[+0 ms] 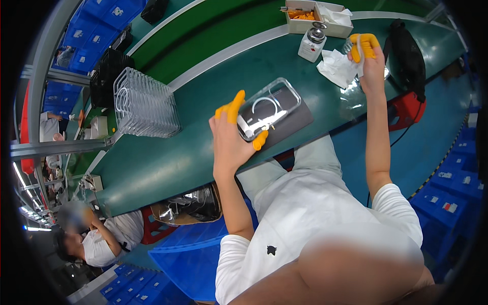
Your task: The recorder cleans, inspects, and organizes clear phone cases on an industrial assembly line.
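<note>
My left hand (231, 140), with orange finger cots, grips a clear phone case (269, 109) with a white ring inside it, held over a dark grey mat (300, 121) on the green table (213, 101). My right hand (370, 61), also wearing orange finger cots, reaches toward the far side of the table and pinches a white wipe (339, 67). A small white pump bottle (311, 43) stands just left of the wipe.
A stack of clear cases (145, 104) sits at the table's left, a black crate (108, 76) behind it. A cardboard box (317, 18) holds orange cots and wipes. A black bag (406, 56) lies at right. Blue bins (447, 198) surround me. Another person (101, 239) works at lower left.
</note>
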`<act>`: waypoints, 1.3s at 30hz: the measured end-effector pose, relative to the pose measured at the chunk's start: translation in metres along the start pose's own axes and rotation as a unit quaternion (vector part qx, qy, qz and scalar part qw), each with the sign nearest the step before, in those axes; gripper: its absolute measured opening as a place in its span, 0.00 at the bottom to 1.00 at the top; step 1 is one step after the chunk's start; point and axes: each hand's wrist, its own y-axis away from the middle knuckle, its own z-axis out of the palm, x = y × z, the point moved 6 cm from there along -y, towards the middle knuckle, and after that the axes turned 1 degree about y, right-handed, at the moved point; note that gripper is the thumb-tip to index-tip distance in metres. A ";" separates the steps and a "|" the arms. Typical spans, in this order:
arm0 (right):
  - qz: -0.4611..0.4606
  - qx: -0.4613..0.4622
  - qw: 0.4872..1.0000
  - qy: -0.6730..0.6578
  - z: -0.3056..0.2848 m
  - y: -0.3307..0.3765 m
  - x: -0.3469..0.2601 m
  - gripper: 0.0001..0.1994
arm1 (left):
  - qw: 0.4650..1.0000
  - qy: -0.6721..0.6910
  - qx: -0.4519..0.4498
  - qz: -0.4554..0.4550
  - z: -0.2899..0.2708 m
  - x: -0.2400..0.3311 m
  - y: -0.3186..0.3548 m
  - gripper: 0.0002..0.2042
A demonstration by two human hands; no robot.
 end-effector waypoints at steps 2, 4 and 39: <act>0.002 -0.093 0.993 0.073 0.018 -0.001 0.006 0.14 | 1.000 0.016 -0.015 -0.011 0.005 -0.002 0.019 0.43; -0.010 -0.153 0.968 0.200 0.039 0.001 0.013 0.16 | 1.000 0.016 -0.012 -0.011 0.011 -0.006 0.031 0.43; -0.199 -0.647 0.646 0.353 0.174 0.163 0.038 0.12 | 0.994 -0.016 0.076 -0.079 0.020 -0.045 0.082 0.44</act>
